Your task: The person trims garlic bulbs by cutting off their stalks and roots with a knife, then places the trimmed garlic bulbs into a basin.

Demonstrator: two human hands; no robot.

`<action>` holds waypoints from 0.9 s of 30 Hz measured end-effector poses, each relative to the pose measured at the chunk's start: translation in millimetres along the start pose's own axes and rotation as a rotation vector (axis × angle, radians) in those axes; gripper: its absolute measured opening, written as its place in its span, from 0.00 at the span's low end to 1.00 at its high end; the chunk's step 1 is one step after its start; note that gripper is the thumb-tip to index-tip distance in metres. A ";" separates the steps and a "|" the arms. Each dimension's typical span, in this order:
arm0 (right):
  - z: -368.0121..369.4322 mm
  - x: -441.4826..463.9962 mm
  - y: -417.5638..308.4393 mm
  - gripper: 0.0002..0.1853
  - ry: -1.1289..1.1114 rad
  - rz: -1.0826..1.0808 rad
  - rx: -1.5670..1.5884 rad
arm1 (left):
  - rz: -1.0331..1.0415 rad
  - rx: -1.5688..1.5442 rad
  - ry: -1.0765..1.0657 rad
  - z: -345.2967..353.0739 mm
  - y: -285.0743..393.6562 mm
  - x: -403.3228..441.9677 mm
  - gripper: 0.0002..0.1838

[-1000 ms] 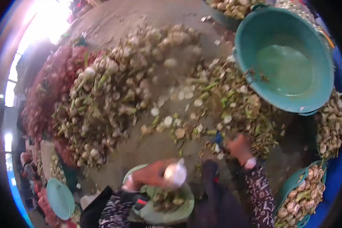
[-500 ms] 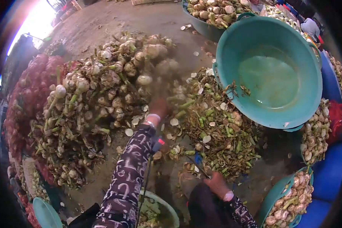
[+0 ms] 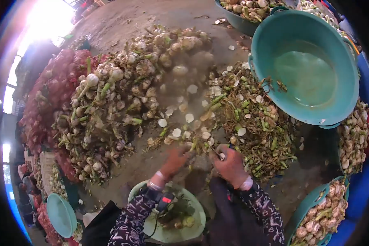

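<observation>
My left hand point(image 3: 177, 160) is closed at the lower middle, its fingertips on the stalk of a garlic bulb that is hard to make out. Close to its right, my right hand point(image 3: 230, 165) is wrapped round a knife handle point(image 3: 222, 156); the blade is mostly hidden. Beneath my left forearm a pale green basin point(image 3: 194, 227) holds a few bulbs point(image 3: 187, 222). Ahead lie cut white pieces point(image 3: 176, 132) on the floor. The heap of garlic with stalks point(image 3: 123, 90) rises to the left, and a pile of cut stalks and roots point(image 3: 254, 131) lies to the right.
A large teal tub point(image 3: 305, 74) stands at the upper right, with stalk scraps on its rim. Filled tubs of garlic point(image 3: 320, 217) line the right side. Red net sacks point(image 3: 49, 98) are at the left, above a small teal basin point(image 3: 61, 215).
My left hand reached to the garlic heap and has come back toward me, now beside my right hand. My right hand, with the knife, has moved up a little. The view has shifted.
</observation>
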State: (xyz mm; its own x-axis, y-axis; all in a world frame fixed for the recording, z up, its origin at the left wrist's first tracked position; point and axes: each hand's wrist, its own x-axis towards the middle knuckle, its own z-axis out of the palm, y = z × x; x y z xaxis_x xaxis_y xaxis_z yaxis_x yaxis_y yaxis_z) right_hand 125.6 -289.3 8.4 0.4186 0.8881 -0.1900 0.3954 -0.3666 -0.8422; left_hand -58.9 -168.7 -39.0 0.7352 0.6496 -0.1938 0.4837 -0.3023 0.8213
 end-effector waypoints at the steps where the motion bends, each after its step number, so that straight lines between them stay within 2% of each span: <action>1: -3.2 -0.6 -19.9 0.13 0.080 -0.180 0.071 | -0.088 -0.021 -0.017 0.3 7.2 -4.5 0.18; 2: -4.2 0.3 -29.7 0.12 0.162 -0.359 0.141 | -0.174 -0.043 -0.033 0.0 9.7 -8.9 0.18; 3: 1.8 2.2 -22.9 0.12 0.135 -0.495 0.156 | -0.107 -0.156 -0.041 1.4 -3.4 -20.5 0.18; 4: 15.4 1.8 3.5 0.12 0.127 -0.486 0.165 | -0.121 -0.154 -0.044 0.1 -2.3 -31.7 0.18; 5: 29.4 9.5 40.5 0.14 -0.134 -0.323 -0.173 | -0.130 -0.050 -0.003 -3.0 0.1 -32.2 0.18; 6: 24.0 9.8 37.4 0.15 -0.131 -0.185 -0.212 | -0.125 0.054 0.051 -8.9 8.7 -23.7 0.17; 7: 18.9 9.9 35.2 0.16 -0.132 -0.046 -0.252 | -0.142 -0.101 0.069 -12.6 17.3 -22.1 0.18; 8: 18.4 19.5 43.8 0.16 -0.138 -0.065 -0.256 | -0.142 -0.101 0.090 -12.7 19.5 -13.1 0.18; 10: 30.1 -8.1 75.3 0.17 0.016 0.133 0.286 | -0.436 -0.547 0.241 -5.2 21.2 -25.1 0.13; 11: 27.5 -13.8 59.1 0.16 0.088 0.129 0.222 | -0.199 -0.447 0.192 -7.8 22.3 -26.7 0.14; 12: 24.9 -11.8 44.6 0.16 0.105 0.119 0.215 | -0.179 -0.451 0.190 -1.0 24.8 -18.1 0.14; 14: 30.1 -22.0 22.3 0.11 0.072 -0.044 0.203 | -0.426 -1.476 0.461 19.7 31.9 -18.7 0.15; 16: 34.6 -20.5 10.3 0.11 0.042 -0.057 0.093 | -0.405 -1.463 0.394 34.6 16.1 -24.4 0.17; 17: 34.1 -18.1 0.4 0.12 0.063 -0.157 0.009 | -0.216 -1.402 0.332 42.6 15.2 -25.8 0.17; 18: 35.1 -17.2 -5.1 0.13 0.083 -0.253 -0.073 | -0.169 -1.112 0.291 45.2 11.9 -28.9 0.16; 20: 43.5 -12.2 -0.4 0.15 0.059 -0.275 -0.146 | -0.084 -0.503 0.269 49.8 6.8 -34.5 0.15; 22: 45.1 -10.2 2.2 0.16 0.042 -0.298 -0.221 | -0.071 -0.800 0.280 54.9 8.1 -31.8 0.18; 23: 44.7 -9.9 2.3 0.16 0.043 -0.302 -0.243 | -0.071 -0.800 0.277 55.0 8.7 -31.8 0.18; 25: 44.4 -10.5 3.6 0.17 0.044 -0.303 -0.264 | -0.052 -0.328 0.301 53.9 14.1 -32.7 0.19; 27: 45.3 -11.5 6.7 0.17 0.006 -0.307 -0.280 | -0.060 -0.247 0.321 56.8 8.7 -33.8 0.19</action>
State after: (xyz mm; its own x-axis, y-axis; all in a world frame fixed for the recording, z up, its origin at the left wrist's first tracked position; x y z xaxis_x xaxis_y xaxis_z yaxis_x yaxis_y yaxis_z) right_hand 86.4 -289.5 -17.9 0.2508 0.9666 0.0524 0.7098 -0.1468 -0.6890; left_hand -52.6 -232.9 -55.8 0.5049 0.8574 -0.1002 0.3637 -0.1060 0.9255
